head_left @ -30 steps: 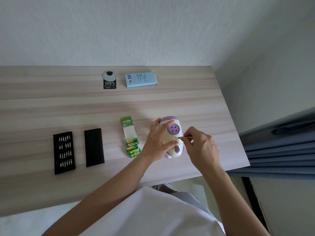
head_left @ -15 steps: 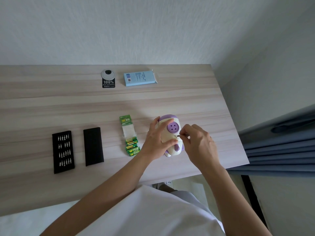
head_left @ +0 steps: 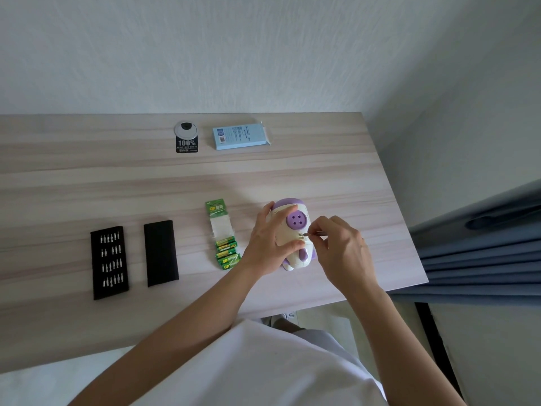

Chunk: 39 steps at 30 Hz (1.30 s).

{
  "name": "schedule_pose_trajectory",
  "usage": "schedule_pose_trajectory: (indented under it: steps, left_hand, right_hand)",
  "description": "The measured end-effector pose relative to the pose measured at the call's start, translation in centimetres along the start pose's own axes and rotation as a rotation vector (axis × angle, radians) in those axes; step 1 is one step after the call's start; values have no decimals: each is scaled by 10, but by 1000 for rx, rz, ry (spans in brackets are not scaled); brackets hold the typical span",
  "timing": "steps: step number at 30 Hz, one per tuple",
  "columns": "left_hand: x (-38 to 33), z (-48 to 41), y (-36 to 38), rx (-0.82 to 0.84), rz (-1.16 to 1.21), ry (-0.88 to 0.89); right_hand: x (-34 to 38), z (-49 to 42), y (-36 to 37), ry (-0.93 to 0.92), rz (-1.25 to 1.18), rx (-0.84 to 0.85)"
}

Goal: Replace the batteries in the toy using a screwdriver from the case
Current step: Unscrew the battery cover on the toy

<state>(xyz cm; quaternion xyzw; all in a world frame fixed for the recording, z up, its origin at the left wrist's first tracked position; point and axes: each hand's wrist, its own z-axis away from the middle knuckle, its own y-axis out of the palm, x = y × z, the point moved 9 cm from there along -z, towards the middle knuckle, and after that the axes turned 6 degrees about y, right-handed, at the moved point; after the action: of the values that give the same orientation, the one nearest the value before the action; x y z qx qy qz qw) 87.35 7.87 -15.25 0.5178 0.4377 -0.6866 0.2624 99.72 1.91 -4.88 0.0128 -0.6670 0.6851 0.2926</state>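
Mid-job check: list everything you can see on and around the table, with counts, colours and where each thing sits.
table: one, light wood, spans the view
toy: one, cream and purple, near right of the table
screwdriver: one, thin metal, tip against the toy's side
battery pack: one, green, partly emptied, just left of the toy
bit tray: one, black with rows of silver bits, near left
case cover: one, black, between bit tray and battery pack
box: one, light blue, far edge
grommet: one, silver, with a black label, left of the box
curtain: one, blue-grey, right of the table
left hand: holds the toy
right hand: pinches the screwdriver
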Motion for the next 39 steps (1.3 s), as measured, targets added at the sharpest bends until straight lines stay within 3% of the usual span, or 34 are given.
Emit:
schedule_pose_trajectory:
  steps: [7, 13, 20, 29, 35, 39]
  left_hand:
    - [2, 1, 0, 0, 15, -16]
    - [2, 1, 1, 10, 26, -16]
    - [1, 1, -1, -2, 9, -2]
    - [3, 1, -1, -1, 27, -6]
    - [0, 1, -1, 8, 23, 1]
    - [0, 1, -2, 11, 12, 10]
  right_hand:
    - [-3, -4, -4, 33, 82, -17]
    - [3, -2, -2, -16, 15, 1]
    - [-6, -5, -4, 64, 60, -25]
    - [-5, -2, 0, 49, -104, -13]
    - [-11, -6, -2, 151, 9, -19]
    - [-4, -5, -1, 75, -49, -1]
